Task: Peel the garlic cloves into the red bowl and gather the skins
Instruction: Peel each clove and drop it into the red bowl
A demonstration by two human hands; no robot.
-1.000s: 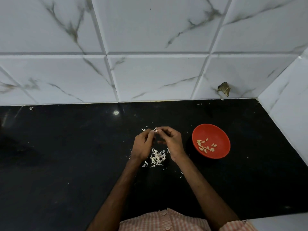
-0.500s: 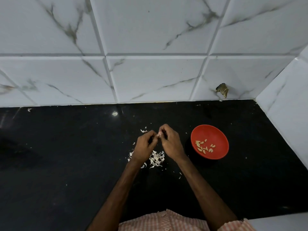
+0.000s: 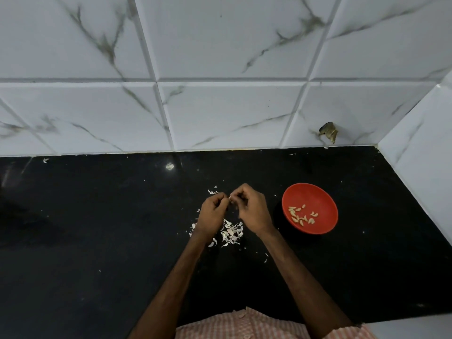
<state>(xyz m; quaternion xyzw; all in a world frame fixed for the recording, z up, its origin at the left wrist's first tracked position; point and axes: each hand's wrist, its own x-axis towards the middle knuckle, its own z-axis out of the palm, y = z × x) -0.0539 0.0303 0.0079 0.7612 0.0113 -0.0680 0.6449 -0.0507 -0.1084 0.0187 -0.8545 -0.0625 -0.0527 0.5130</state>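
left hand [image 3: 212, 212] and right hand [image 3: 253, 211] pinch one garlic clove [image 3: 230, 198] between them. judged light, slick, papery-skinned; best held at its ends. red bowl [image 3: 318, 196] right of right hand.

Left hand [image 3: 212, 213] and right hand [image 3: 252, 207] meet above the skins [image 3: 232, 233] on the worktop [image 3: 97, 241], a garlic clove [image 3: 230, 198] pinched between them. The bowl [image 3: 318, 194] sits to their right, peeled cloves [image 3: 302, 214] in it.

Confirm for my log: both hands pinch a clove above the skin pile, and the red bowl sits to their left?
No: the head view shows the red bowl to the right of the right hand; the rest holds.
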